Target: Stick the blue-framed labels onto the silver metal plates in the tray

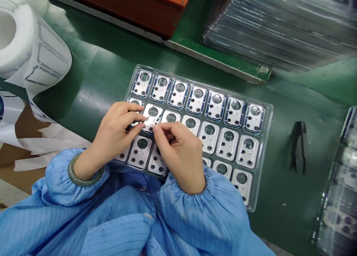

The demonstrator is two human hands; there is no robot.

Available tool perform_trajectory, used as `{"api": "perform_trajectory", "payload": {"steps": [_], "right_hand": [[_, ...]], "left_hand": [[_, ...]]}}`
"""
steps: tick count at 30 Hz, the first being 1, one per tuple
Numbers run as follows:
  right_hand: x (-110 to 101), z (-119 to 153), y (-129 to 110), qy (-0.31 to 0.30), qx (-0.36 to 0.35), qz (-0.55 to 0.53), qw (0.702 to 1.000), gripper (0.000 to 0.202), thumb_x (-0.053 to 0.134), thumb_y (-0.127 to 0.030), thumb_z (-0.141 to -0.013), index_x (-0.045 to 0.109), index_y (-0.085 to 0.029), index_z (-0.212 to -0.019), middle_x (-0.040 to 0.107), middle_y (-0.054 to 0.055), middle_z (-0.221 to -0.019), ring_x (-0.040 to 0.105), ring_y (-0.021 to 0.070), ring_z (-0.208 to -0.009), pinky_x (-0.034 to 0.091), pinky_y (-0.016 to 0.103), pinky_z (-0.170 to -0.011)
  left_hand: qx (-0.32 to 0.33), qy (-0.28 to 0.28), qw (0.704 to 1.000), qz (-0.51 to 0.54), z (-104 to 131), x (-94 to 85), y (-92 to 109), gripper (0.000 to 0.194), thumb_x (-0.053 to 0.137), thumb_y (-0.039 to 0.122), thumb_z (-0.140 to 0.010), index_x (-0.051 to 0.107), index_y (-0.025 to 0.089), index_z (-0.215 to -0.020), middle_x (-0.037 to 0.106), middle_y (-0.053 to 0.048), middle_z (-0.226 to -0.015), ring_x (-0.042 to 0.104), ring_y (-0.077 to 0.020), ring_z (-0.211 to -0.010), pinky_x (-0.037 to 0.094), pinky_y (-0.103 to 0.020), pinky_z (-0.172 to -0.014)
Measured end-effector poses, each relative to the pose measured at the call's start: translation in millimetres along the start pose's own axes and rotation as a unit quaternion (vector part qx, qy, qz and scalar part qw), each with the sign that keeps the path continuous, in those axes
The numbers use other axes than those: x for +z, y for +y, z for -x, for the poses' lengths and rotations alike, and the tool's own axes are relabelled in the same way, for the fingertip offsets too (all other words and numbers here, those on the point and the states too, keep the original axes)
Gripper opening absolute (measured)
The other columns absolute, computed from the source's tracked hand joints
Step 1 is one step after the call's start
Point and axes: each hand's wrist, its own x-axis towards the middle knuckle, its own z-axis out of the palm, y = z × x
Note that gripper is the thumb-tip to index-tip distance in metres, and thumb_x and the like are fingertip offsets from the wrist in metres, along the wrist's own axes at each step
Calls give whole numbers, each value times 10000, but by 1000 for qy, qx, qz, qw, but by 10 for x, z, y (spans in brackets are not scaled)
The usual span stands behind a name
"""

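A clear plastic tray (267,137) holds rows of silver metal plates, each with one large round window and smaller holes. My left hand (117,127) reaches over the left end of the second row, its fingers bent and apart, tips at the left edge of a metal plate (152,116). A thin dark line shows on that plate close to these fingertips. At the plate's lower right corner, my right hand (181,148) has thumb and forefinger pinched together; whatever lies between them is too small to make out. Blue edging surrounds the top-row plates (180,94).
A white roll of backing (52,51) carrying dark-outlined frames stands at the left, with loose strips below it. Black tweezers (299,146) lie right of the tray. Stacked clear trays (273,29) and an orange box (131,6) are behind; another tray (338,204) sits at far right.
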Motion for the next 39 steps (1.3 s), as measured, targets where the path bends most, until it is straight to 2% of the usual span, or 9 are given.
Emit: {"api": "perform_trajectory", "payload": {"steps": [13,23,32,39], "right_hand": [[-8,-9,-13,-4,11,11,1000,186,541,-275,-870,628,-195,-726,582,-16,-642,535,110,-585,383,244,-559],[17,10,16,7,-39,53,998,178,552,-247,-873,592,-181,-712,575,-10,-670,526,102,-590,360,240,-543],[-37,-9,44,-48,-42,48,997,98,585,-226,-862,601,-186,-774,588,-10,-746,545,103,-624,374,242,-570],[-52,-59,-14,-78,-25,92,992,78,607,-237,-852,577,-184,-804,590,-3,-797,546,121,-654,348,246,-550]], "left_hand": [[1,-1,1000,-1,3,8,-6,104,586,179,-840,638,219,-921,657,-51,-1066,578,-208,-1040,445,-411,-918],[8,4,1000,-1,9,10,-14,105,593,170,-835,639,202,-924,658,-59,-1069,575,-207,-1039,443,-409,-918],[7,3,1000,-4,10,16,-24,101,598,177,-835,640,202,-923,657,-58,-1069,574,-203,-1037,448,-403,-916],[9,4,1000,-11,6,12,-18,88,589,184,-843,643,185,-914,657,-65,-1075,575,-197,-1034,447,-395,-917]]}}
